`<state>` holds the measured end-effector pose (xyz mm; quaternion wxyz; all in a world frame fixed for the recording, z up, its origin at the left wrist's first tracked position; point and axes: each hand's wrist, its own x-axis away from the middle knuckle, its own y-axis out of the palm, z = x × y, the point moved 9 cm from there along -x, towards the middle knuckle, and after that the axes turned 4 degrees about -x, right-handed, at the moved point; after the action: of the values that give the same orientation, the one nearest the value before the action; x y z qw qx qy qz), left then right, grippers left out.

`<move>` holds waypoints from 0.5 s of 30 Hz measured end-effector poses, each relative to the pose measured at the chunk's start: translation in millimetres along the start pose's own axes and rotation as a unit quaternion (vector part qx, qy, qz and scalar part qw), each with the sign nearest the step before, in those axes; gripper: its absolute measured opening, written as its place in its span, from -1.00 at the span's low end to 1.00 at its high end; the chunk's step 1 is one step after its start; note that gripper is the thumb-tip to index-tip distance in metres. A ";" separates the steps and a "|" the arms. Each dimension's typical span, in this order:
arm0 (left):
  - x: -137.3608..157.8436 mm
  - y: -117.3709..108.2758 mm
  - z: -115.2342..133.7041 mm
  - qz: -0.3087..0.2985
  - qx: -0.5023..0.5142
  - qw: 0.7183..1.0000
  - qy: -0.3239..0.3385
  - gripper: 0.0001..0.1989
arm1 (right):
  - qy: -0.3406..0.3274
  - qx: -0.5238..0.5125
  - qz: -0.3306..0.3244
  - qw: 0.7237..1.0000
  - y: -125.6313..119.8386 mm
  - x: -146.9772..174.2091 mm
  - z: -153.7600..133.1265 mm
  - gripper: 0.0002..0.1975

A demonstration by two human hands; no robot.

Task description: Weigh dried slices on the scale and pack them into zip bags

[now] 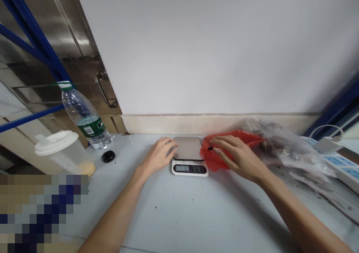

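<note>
Over grey tabletop (179, 212) before white wall (196, 51), left hand (159, 152) unclenched, right hand (237, 155) of unclear grip

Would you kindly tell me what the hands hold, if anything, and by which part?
That cannot be told: the left hand is at the left edge of the scale, the right hand at the red bag, a small dark object near the fingertips.
</note>
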<state>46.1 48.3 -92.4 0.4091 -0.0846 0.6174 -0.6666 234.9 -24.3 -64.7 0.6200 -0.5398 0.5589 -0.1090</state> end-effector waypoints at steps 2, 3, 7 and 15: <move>0.0 -1.8 2.4 0.009 -0.002 1.000 0.010 -0.77 | 0.004 -0.004 -0.004 1.000 1.5 0.4 2.9 -0.64; 0.1 -2.7 4.1 0.014 -0.003 1.000 0.016 -0.76 | 0.005 -0.006 -0.005 1.000 2.2 0.5 4.0 -0.65; 0.2 -6.1 9.6 0.036 -0.012 0.999 0.033 -0.77 | 0.006 -0.015 -0.005 1.000 3.2 1.1 6.1 -0.66; 0.4 -4.9 6.7 0.033 -0.041 0.998 0.028 -0.79 | 0.035 -0.014 0.027 0.999 -1.0 4.7 13.8 -0.69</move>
<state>47.8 42.5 -86.7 0.4101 -0.0618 0.6575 -0.6290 248.2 -20.6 -69.5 0.5950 -0.5290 0.5963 -0.1030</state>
